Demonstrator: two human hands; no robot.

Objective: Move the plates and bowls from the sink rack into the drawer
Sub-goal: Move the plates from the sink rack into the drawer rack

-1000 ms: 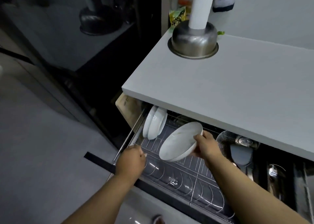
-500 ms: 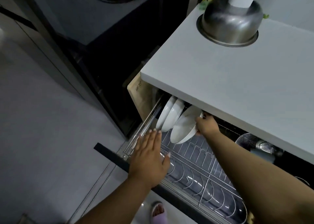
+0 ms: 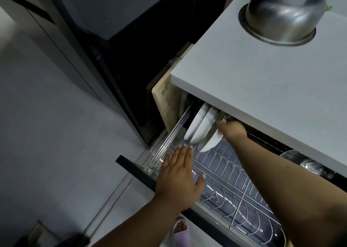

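Observation:
The pulled-out drawer [image 3: 231, 173] holds a wire dish rack under the grey countertop. Two white plates [image 3: 199, 126] stand on edge at the rack's far left end. My right hand [image 3: 231, 128] grips a third white plate [image 3: 210, 143] by its rim and holds it upright against those two; its top is hidden under the counter edge. My left hand [image 3: 180, 179] hovers flat over the drawer's front left corner, fingers spread, holding nothing.
An upturned steel bowl [image 3: 279, 19] with a white roll through it sits on the countertop [image 3: 262, 81]. A wooden board [image 3: 165, 104] stands left of the drawer. Steel utensils [image 3: 308, 164] lie in the drawer's right section. My foot in a purple slipper [image 3: 181, 233] is below.
My right hand has carried the plate from mid-rack leftwards and stood it against the two plates. My left hand let go of the drawer front and opened flat.

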